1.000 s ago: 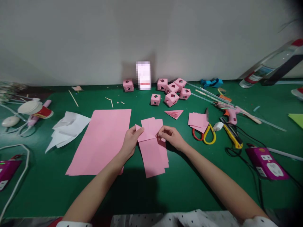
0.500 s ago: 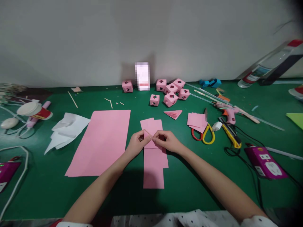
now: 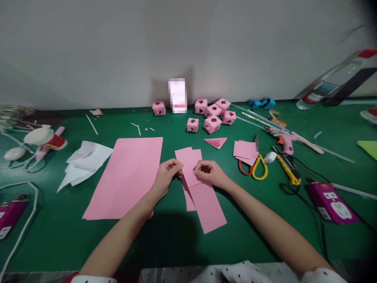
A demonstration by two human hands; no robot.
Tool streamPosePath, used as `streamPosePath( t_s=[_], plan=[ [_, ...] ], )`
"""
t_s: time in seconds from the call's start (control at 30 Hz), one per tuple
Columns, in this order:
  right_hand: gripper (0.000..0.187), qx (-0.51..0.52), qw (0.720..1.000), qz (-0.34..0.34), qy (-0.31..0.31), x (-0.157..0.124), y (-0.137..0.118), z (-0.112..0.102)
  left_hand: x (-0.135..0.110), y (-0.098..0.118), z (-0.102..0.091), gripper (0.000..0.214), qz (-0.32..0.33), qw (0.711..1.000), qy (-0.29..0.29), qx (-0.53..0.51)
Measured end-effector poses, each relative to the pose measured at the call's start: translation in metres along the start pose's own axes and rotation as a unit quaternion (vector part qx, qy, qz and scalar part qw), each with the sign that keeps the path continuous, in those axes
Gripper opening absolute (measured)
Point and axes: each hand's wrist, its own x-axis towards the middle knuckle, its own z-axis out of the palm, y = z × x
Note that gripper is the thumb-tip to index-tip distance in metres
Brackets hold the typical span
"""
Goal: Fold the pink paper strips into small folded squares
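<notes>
Between my hands is a pink paper strip (image 3: 207, 206), slanting down to the right, with a square-looking section of pink paper at its upper end. My left hand (image 3: 166, 175) pinches the left edge of that upper section between thumb and fingers. On the other side, my right hand (image 3: 212, 173) is closed, its fingertips pinched at the paper's right side. Whether the upper section is a fold of the strip or a separate piece, I cannot tell. More pink pieces (image 3: 182, 152) lie underneath and stick out above and at the lower left.
Left lie large pink sheets (image 3: 129, 177) and crumpled white paper (image 3: 86, 161). Several pink paper cubes (image 3: 212, 124) stand at the back, near a blurred upright screen (image 3: 177, 94). Right are pink squares (image 3: 245, 150), scissors (image 3: 259, 168), a box cutter (image 3: 287, 167), a glue gun (image 3: 287, 141) and a purple box (image 3: 331, 202).
My hands have moved slightly apart. The raised triangular corner between my fingertips no longer shows, and the strip's lower end has swung right.
</notes>
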Motion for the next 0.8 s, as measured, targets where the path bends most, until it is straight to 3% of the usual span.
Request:
streamPosePath(
  t_s=[0.5, 0.8],
  plan=[
    [0.032, 0.068, 0.998, 0.016, 0.006, 0.001, 0.007, -0.01, 0.003, 0.008, -0.006, 0.02, -0.018, 0.998, -0.002, -0.061],
    [0.036, 0.056, 0.998, 0.007, 0.003, 0.002, 0.009, -0.012, 0.009, 0.009, -0.011, 0.026, -0.008, 0.992, 0.054, -0.115]
  ],
)
